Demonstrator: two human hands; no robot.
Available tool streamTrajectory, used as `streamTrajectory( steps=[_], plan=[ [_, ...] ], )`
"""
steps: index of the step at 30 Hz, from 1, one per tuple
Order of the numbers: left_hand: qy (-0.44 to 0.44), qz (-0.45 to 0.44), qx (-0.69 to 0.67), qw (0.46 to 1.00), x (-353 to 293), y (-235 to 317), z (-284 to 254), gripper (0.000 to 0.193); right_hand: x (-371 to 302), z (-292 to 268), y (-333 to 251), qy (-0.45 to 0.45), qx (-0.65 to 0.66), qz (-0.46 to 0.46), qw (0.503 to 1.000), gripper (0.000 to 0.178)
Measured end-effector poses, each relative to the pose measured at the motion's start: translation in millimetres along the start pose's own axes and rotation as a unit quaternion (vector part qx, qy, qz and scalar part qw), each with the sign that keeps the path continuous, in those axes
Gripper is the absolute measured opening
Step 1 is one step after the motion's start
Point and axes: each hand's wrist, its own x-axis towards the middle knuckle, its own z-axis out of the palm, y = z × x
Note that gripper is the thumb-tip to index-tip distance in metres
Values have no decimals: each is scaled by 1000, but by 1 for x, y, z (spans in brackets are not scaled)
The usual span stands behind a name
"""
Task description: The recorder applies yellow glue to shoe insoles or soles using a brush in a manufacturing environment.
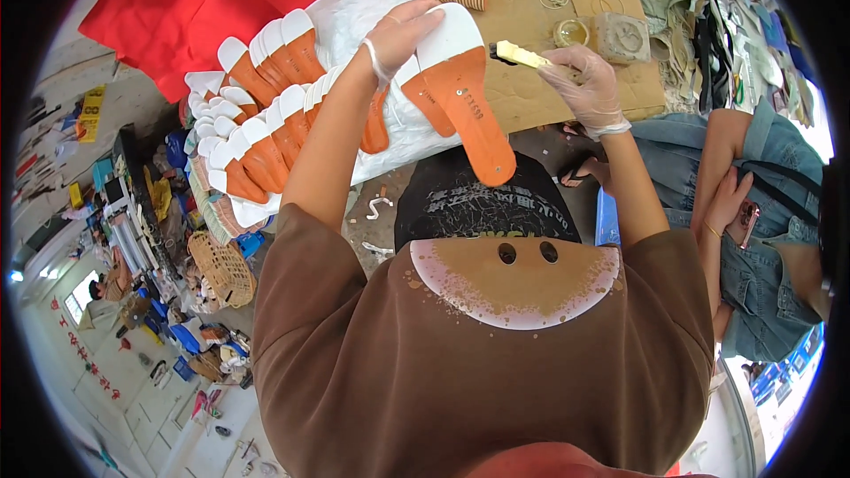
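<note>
The left hand (400,34), in a thin clear glove, holds an orange-and-white shoe insole (460,93). The grip is closed on the white heel end of the insole, with the fingers spread over its upper edge. The insole tilts, its orange fore part pointing down and toward the person's body. A second, similar insole (421,97) lies just beside it on the left, partly covered by it.

The right hand (584,80), also gloved, is to the right of the insole. Its grip is closed on the pale handle of a small brush (518,54). The dark tip of the brush points at the right edge of the insole, at or very near the white part; contact cannot be confirmed.

Left of the insole, a fanned stack of matching insoles (257,115) lies on a white sheet (363,9). Beyond the stack, a red cloth (177,0) covers the far left of the bench.

Right of the insole, a sheet of brown cardboard (531,88) covers the bench. On the cardboard, beyond the right hand, stand a round glue pot (571,33) and a grey block (622,37).

Further right of the insole, a second person in denim clothing (761,239) sits with a hand near a phone (746,221).
</note>
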Motion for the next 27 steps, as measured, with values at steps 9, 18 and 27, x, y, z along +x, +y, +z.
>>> streamTrajectory(
  steps=[9,18,27],
  plan=[
    [-95,-7,-94,991,-8,16,0,35,6,-7,-5,-81,-23,-58,995,19],
    [16,55,-202,978,-7,2,-24,29,-15,-36,-15,-299,140,105,938,17],
    [137,89,-256,953,-60,24,-11,38,-24,-54,16,-52,140,272,951,10]
  ],
)
